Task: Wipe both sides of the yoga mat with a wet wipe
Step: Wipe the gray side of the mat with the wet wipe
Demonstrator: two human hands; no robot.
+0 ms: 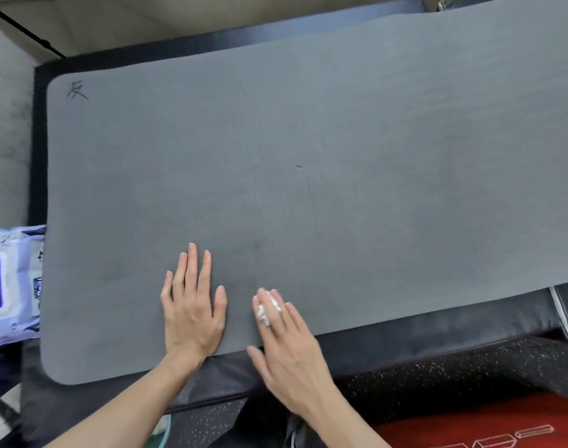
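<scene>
The left hand [192, 305] lies flat and released on the yoga mat [308, 156], fingers straight and slightly spread, pointing to the far side, with its wrist over the mat's near edge. Just to its right, the right hand [289, 344] also rests on the mat with fingers extended, and a crumpled white wet wipe [267, 308] sits under and between its fingers, pressed against the grey surface close to the near edge; the fingers look straight rather than curled round the wipe, though motion blur softens the detail. Both forearms reach in from the near side. The yoga mat lies unrolled and flat, its rounded left corners in view and its right end running out of frame, and a handwritten dark mark [77, 90] stands in its far left corner. A few small dark specks show on the mat toward the middle. The mat rests on a black padded worktop [421, 337] whose border shows along the near, left and far sides. At the left edge, touching the mat's side, lies a pale blue pack of wet wipes [7, 282] with a dark blue label. On the near right, speckled dark floor [437, 373] meets a red mat with white outlines [489, 421]
</scene>
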